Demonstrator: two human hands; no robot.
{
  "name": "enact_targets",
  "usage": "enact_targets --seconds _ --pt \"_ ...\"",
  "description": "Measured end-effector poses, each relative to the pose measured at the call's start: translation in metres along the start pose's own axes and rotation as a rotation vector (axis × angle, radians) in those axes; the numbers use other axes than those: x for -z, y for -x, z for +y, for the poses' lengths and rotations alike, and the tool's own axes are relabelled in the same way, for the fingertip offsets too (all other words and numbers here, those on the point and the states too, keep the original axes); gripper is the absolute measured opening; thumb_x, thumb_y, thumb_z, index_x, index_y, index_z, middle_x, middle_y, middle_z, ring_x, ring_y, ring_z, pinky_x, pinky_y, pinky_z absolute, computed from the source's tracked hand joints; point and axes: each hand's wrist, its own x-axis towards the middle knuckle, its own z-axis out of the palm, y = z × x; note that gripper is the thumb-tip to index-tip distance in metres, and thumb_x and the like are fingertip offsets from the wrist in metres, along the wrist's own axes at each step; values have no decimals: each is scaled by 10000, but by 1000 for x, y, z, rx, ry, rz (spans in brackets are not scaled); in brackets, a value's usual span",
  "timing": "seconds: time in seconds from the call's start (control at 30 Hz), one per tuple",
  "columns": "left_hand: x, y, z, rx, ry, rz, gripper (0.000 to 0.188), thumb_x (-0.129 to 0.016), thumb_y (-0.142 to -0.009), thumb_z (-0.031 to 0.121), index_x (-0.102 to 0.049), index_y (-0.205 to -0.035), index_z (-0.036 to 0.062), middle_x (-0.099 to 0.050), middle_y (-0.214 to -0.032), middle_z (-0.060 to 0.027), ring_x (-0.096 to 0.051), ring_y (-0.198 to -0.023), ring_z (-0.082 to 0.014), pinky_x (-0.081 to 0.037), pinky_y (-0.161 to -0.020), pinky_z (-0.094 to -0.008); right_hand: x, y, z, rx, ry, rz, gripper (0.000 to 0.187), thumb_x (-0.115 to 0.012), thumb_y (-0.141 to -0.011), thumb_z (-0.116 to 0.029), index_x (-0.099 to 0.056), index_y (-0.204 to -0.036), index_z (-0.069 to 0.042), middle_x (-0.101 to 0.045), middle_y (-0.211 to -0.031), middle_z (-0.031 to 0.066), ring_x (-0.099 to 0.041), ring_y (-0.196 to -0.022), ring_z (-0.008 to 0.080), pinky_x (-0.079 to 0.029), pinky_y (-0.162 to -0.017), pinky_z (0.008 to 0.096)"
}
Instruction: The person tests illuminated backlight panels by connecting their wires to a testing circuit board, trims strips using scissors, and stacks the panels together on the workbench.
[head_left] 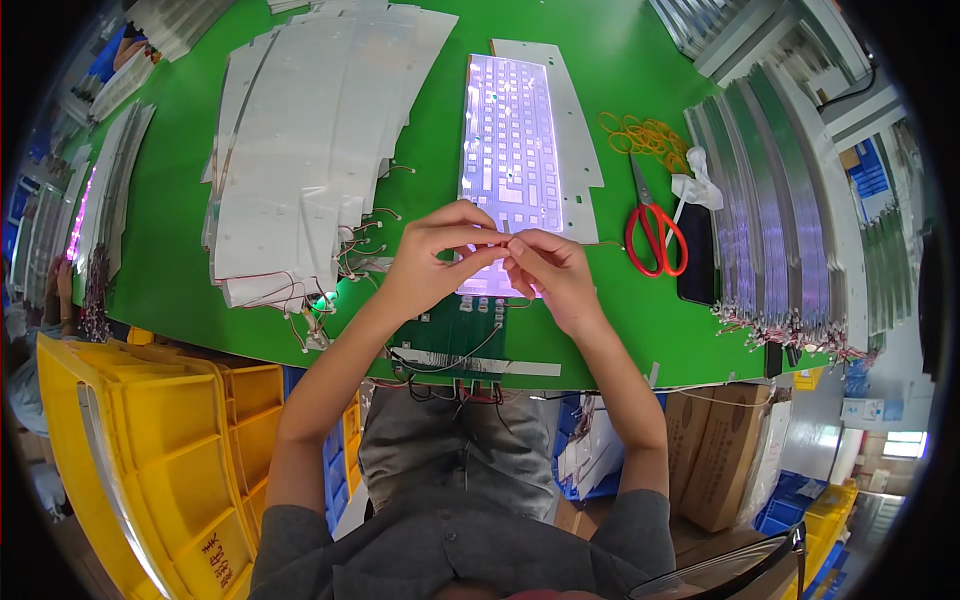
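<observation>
A glowing violet-white keyboard backlight panel (512, 130) lies in front of me, marked with rows of key shapes. Over its near end my left hand (435, 262) and my right hand (555, 272) meet, fingertips pinched together. What sits between them is too small to make out. A thin wire (604, 243) shows just right of my right hand. Another thin wire (520, 304) runs below that hand, near a green circuit board (455, 335) at the table's front edge. Beneath the lit panel, a pale sheet (575, 170) sticks out on its right side.
A stack of pale sheets with wired connectors (300, 150) lies to the left. On the right are red-handled scissors (655, 235), yellow rubber bands (645, 135), a dark phone-like slab (697, 265) and stacked panels (785, 200). Yellow crates (150, 440) stand below left. Another person's hand (64, 280) shows far left.
</observation>
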Motion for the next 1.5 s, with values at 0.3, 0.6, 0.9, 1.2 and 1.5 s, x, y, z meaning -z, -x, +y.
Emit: enact_targets --seconds 0.3,0.6,0.9,1.2,1.5 --pt "-4 6 -5 -88 -228 -35 117 -659 -743 30 -645 -856 3 -580 -834 -53 -578 -669 -180 -463 -562 -264 5 -2 -3 -14 249 1 138 -617 -840 -111 -628 -892 16 -595 -693 37 -521 -567 71 -367 -469 188" --pt "-3 4 0 -52 -179 -63 123 -650 -748 20 -650 -870 3 -586 -821 -57 -578 -678 -173 -461 -573 -265 11 -2 -4 -7 184 -30 116 -609 -841 -100 -636 -882 5 -590 -667 34 -520 -539 74 -369 -454 192" --pt "1 1 4 -41 -79 -82 152 -666 -710 -47 -657 -861 -26 -601 -829 -77 -580 -713 -157 -464 -589 -245 8 0 -8 -11 180 -25 102 -603 -845 -108 -623 -831 -9 -580 -647 21 -525 -526 70 -371 -446 190" --pt "-1 1 5 -7 -42 -84 124 -659 -727 -15 -658 -851 -18 -598 -791 -72 -585 -693 -164 -464 -598 -254 9 0 -5 -38 132 -31 109 -609 -841 -112 -619 -830 -4 -564 -630 21 -499 -514 65 -345 -441 186" --pt "0 2 4 -2 -7 -94 145 -671 -714 -29 -662 -859 -20 -604 -807 -73 -582 -697 -152 -461 -585 -245 10 0 -5 -34 76 -40 136 -635 -829 -117 -635 -829 19 -569 -641 38 -484 -499 59 -340 -432 184"
